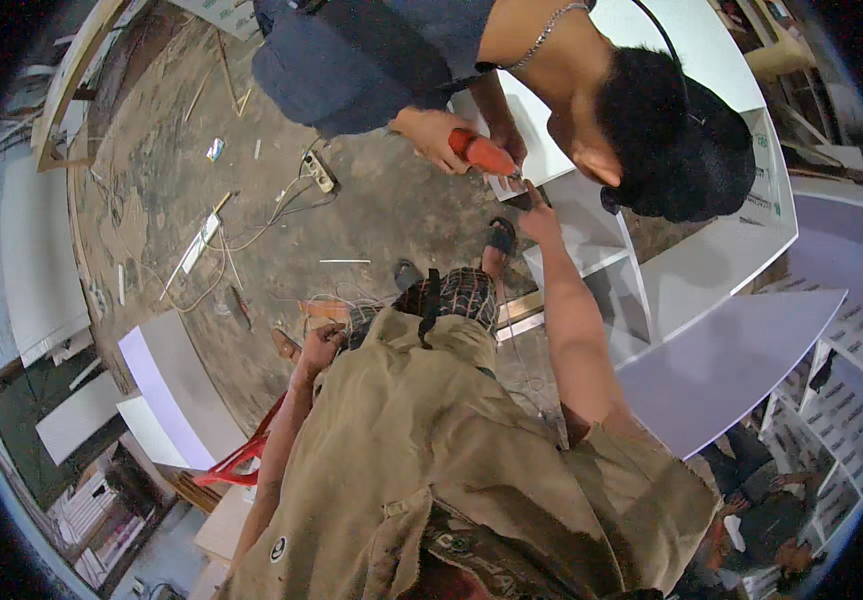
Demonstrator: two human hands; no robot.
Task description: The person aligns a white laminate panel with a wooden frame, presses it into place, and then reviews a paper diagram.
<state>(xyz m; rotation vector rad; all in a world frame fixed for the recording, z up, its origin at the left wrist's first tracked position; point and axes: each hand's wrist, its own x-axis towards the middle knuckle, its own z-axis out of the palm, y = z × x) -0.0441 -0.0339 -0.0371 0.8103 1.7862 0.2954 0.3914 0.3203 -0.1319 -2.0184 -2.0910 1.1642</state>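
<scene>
the person's 2 hands are well apart. the right hand (542, 220) reaches forward, its fingers at the near corner of a white board (543, 150), just beside the tip of a red drill (486, 153); whether they pinch anything i cannot tell. the drill is gripped in a co-worker's hand (434, 138), tip angled down at that corner. the left hand (323, 345) hangs loosely curled beside the person's knee, and i cannot tell if anything is in it

as for writing, green printed marks show on the inner wall of the open white cabinet (694, 285) at right, and rows of repeated dark print cover the panels (857, 325) beyond it. a small round dark badge (279, 548) with a pale mark sits on the khaki garment (422, 400). a small blue and white packet (216, 150) lies on the floor (282, 240), its print too small to read

the cabinet has dividers making compartments, partly in shade. a smooth lilac panel (732, 360) lies beside it. a power strip (319, 172) with cables rests left of the drill
</scene>
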